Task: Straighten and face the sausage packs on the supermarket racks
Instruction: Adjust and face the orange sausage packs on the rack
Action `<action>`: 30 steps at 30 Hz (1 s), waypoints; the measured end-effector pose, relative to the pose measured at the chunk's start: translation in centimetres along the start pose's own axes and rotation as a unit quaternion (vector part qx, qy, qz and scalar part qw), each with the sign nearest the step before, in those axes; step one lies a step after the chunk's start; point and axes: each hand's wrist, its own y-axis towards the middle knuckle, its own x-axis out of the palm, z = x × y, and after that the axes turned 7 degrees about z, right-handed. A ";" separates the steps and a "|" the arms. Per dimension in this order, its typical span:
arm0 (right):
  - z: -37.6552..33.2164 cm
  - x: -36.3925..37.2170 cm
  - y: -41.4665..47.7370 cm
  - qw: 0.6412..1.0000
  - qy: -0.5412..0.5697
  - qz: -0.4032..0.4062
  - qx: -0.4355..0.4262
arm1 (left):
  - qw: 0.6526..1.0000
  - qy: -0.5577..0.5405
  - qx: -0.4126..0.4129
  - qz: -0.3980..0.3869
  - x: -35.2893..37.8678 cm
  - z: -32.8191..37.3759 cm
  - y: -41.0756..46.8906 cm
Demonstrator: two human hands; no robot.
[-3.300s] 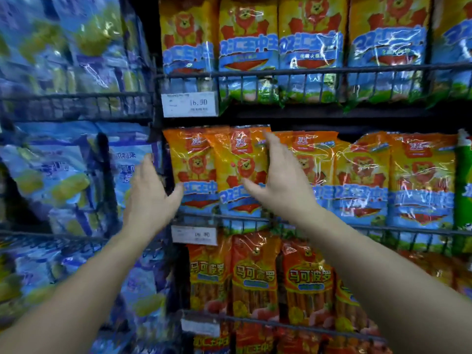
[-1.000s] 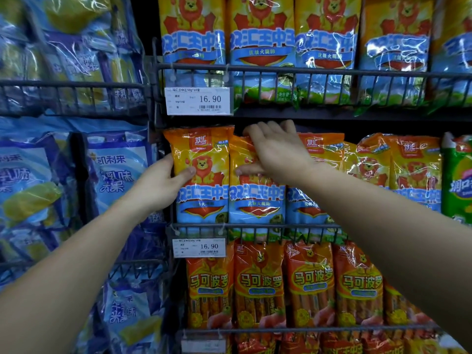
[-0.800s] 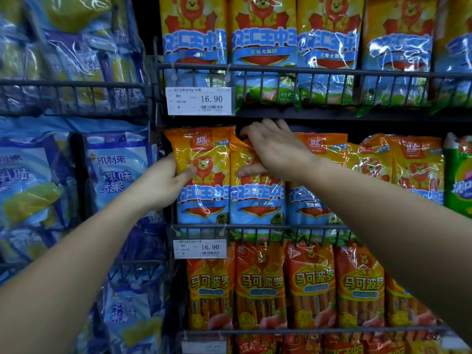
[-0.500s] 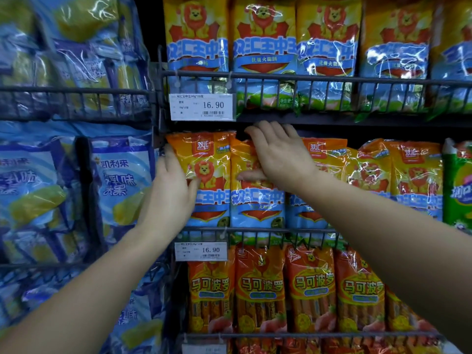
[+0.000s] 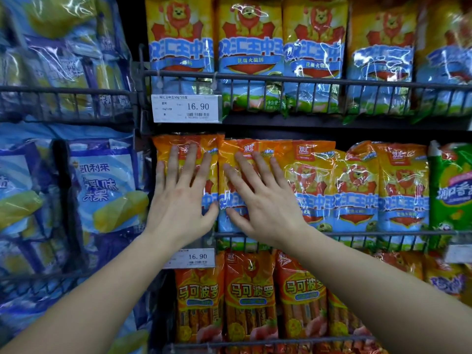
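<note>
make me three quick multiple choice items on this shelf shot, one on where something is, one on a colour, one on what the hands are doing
1. Where is the left hand?
A. on the leftmost middle-rack pack
B. on the top rack
C. on the bottom rack

2. What colour is the pack at the far right of the middle rack?
A. red
B. green
C. black

3. How are the two hands set?
A. fists closed on a pack
B. holding a price tag
C. open, fingers spread flat on pack fronts

Answers: 1 A, its fingers lie over that orange pack. 2 B, it is green beside the lion packs. 3 C, the right hand too lies open, on the second pack.
</note>
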 end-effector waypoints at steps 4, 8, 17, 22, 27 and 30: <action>0.0 0.4 0.4 1.000 0.004 -0.022 -0.001 | 1.000 -0.014 0.011 -0.011 0.3 -1.0 0.6; 0.4 0.3 0.5 1.000 0.017 -0.020 -0.008 | 0.999 -0.026 0.023 -0.015 0.4 -1.5 0.9; 0.7 -0.7 0.3 0.997 0.006 -0.067 -0.030 | 0.998 -0.050 0.025 -0.022 -0.3 -1.3 -0.1; 0.8 -1.4 0.1 0.997 0.007 -0.075 -0.024 | 0.998 -0.063 0.027 -0.013 -0.5 -0.7 -1.8; 0.3 -2.2 -1.4 0.998 0.033 -0.047 -0.011 | 0.997 -0.070 0.039 -0.019 -0.5 -0.1 -3.2; -0.1 -2.7 -2.9 0.998 0.043 -0.030 0.014 | 0.995 -0.084 0.051 -0.020 -0.8 0.7 -4.2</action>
